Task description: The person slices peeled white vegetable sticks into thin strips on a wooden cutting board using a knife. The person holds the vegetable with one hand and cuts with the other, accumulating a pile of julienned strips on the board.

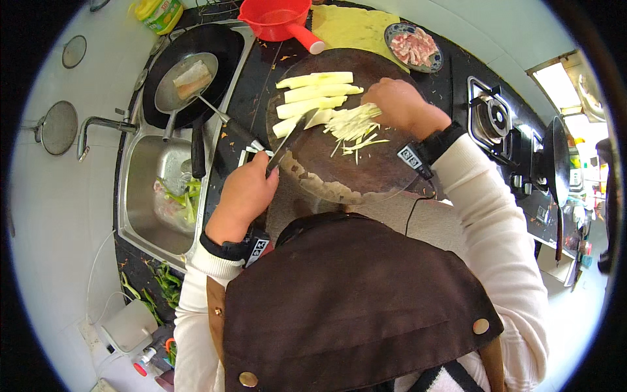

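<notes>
My left hand (249,191) grips a kitchen knife (293,139) by its handle, the blade slanting up and right over the round wooden chopping board (362,171). The blade's far end lies across the lowest of several peeled, pale vegetable stalks (313,93), which lie side by side on the board's left half. To their right is a loose heap of thin pale shreds (355,125). My right hand (399,105) is curled at the heap's upper right edge. Its fingertips are turned under, so whether they pinch any shreds is hidden.
Left of the board, a black wok (220,54) holding a metal strainer with a pale block rests over the steel sink (132,196). Beyond the board are a red plastic ladle (274,29), a yellow cloth (350,29) and a plate (437,65) of sliced raw meat. A gas stove (494,117) stands right.
</notes>
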### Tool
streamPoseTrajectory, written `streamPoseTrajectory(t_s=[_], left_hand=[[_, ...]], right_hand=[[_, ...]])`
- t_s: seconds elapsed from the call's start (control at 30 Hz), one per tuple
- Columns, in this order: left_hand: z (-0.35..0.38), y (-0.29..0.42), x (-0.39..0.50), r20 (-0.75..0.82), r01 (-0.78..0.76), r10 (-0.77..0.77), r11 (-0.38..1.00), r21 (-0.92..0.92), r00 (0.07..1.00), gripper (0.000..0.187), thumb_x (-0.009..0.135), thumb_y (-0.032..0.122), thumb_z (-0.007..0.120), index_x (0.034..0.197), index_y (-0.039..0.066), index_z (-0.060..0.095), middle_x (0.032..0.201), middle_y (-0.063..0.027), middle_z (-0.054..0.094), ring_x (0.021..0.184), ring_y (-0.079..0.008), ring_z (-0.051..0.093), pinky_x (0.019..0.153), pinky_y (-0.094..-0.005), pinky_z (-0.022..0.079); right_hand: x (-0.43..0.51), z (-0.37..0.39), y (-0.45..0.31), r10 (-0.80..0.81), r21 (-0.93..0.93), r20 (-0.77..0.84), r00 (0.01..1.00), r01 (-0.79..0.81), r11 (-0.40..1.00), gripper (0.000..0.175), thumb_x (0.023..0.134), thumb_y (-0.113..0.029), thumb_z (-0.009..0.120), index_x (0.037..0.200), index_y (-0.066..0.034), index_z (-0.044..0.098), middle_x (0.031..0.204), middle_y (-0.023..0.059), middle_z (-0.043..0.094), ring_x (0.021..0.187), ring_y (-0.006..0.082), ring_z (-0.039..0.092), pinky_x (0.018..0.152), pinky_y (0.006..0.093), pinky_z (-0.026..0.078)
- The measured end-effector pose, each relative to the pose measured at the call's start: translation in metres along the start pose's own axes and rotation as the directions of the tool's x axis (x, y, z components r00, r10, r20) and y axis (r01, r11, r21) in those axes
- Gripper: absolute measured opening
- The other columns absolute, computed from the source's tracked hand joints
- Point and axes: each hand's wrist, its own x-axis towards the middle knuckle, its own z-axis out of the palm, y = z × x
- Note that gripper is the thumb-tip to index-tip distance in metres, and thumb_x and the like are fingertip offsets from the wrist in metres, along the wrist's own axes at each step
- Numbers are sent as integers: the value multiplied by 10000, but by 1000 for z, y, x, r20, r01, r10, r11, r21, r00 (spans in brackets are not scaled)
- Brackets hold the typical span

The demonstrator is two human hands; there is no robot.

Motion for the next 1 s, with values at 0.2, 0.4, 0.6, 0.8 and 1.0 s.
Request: streamPoseTrajectory(t_s=[0.2, 0.4, 0.6, 0.8, 1.0], left_hand=[[3, -6, 2, 44, -23, 21, 999, 39, 999, 227, 908, 221, 629, 990, 29, 543, 806, -217, 683, 754, -431, 665, 672, -527, 527], [0, -20, -8, 87, -157, 158, 987, -12, 984, 311, 853, 205, 678, 1069, 39, 528, 921, -177, 684, 854, -391, 678, 725, -485, 545], [1, -32, -18, 270, -187, 156, 978, 91, 950, 344, 803, 199, 736, 1045, 30, 559, 939, -159, 677, 863, -365, 685, 735, -458, 551], [-6, -38, -15, 126, -279, 277, 960, -2, 953, 302, 795, 203, 748, 985, 39, 578, 931, -152, 672, 846, -363, 681, 723, -463, 546], [-9, -47, -8, 242, -363, 352, 932, 1, 904, 327, 790, 197, 749, 1023, 43, 577, 926, -144, 669, 849, -364, 680, 727, -464, 549]], right_hand=[[18, -18, 0, 18, 287, 5, 1000, -18, 958, 401, 753, -290, 763, 1099, -91, 728, 1001, 134, 707, 983, 360, 654, 869, 443, 516], [65, -31, -36, 102, 249, 258, 961, -168, 954, 423, 830, -280, 678, 1218, -111, 688, 1161, 183, 692, 1078, 376, 644, 921, 454, 508], [89, -47, -56, 99, 61, 262, 960, -119, 991, 347, 851, -269, 673, 1141, -84, 715, 1029, 194, 706, 987, 385, 656, 856, 456, 517], [114, -4, -38, 52, 166, -33, 998, -45, 985, 349, 867, -226, 649, 1169, -55, 692, 1091, 179, 704, 997, 385, 655, 889, 464, 518], [137, 14, -41, 168, 65, 28, 985, -169, 983, 516, 816, -132, 615, 1330, -101, 596, 1152, 195, 685, 1089, 384, 640, 945, 472, 519]])
